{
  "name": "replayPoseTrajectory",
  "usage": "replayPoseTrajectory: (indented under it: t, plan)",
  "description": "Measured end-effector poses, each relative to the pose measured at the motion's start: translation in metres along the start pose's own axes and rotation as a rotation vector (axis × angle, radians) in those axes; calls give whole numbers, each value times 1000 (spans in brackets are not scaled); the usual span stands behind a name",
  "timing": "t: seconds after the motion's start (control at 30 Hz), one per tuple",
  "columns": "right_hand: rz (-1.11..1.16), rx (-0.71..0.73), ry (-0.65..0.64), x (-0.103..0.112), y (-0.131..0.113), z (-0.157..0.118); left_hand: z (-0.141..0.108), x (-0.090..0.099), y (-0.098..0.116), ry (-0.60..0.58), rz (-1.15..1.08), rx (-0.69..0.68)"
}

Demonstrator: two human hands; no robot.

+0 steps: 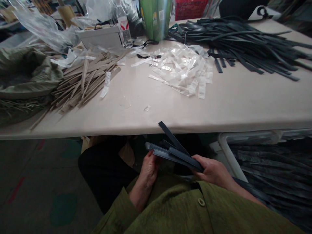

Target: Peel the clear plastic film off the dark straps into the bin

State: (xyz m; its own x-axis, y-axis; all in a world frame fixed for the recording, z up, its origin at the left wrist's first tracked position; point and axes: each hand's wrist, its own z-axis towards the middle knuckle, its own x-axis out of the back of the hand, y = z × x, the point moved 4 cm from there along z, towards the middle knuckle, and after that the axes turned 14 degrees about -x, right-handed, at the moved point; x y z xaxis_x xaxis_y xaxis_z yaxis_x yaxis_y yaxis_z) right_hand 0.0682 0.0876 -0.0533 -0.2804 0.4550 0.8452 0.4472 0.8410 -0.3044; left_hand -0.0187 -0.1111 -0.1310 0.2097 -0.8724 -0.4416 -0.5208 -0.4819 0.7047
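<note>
Several flat dark straps with pale stitched edges [174,156] fan out over my lap, just below the table edge. My right hand [212,170] is closed round the bundle, thumb on top. At the straps' rounded left ends, my left hand [149,167] is closed with its fingertips against them; part of its grip is hidden behind the straps. One strap [172,136] sticks up at an angle, apart from the others, its tip in front of the table edge.
On the pale table [234,100] lie a dark strap pile [243,45], clear plastic strips [185,68] and brown strips [83,81]. A bottle [124,27] and green container [155,19] stand behind. A white-rimmed bin [230,156] of dark strips is at my right.
</note>
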Motion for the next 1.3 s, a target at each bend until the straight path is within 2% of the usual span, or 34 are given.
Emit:
replayPoseTrajectory:
  t: [0.1, 0.17, 0.23, 0.3, 0.37, 0.4, 0.47, 0.53, 0.63, 0.77, 0.87, 0.93, 1.0, 1.1, 1.2, 1.3]
  plan:
    - [97, 3, -16, -1, -12, 11, -13, -11, -22, -74, -4, 139]
    - [276, -32, -110, -4, -16, 23, -21, -18, -34, -115, -50, 229]
    - [548, -139, -326, -13, -14, 35, -25, -21, -40, -124, -106, 269]
    - [793, -273, -626, -24, -10, 44, -25, -20, -41, -124, -134, 278]
    - [892, -360, -871, -33, -6, 49, -23, -18, -42, -128, -139, 271]
    - [895, -380, -950, -36, -5, 51, -22, -18, -42, -136, -141, 267]
    - [877, -397, -1008, -39, -5, 56, -20, -18, -43, -152, -148, 262]
    - [869, -405, -993, -40, -7, 61, -19, -18, -44, -137, -160, 264]
    - [861, -406, -917, -34, -9, 62, -14, -15, -42, -24, -165, 263]
    - [696, -332, -808, -10, 3, 40, -4, -7, -33, 101, -174, 248]
    - [568, -230, -697, 13, 17, 18, 0, -4, -30, 128, -188, 275]
    - [489, -185, -603, 22, 19, 12, -4, -8, -33, 85, -198, 335]
    - [408, -145, -516, 20, 9, 16, -12, -16, -40, -2, -208, 396]
    - [365, -139, -469, 1, -17, 35, -22, -26, -50, -88, -203, 436]
    - [390, -140, -505, -13, -34, 47, -20, -24, -54, -45, -183, 394]
    - [333, -97, -500, -1, -23, 36, -9, -14, -49, 34, -181, 322]
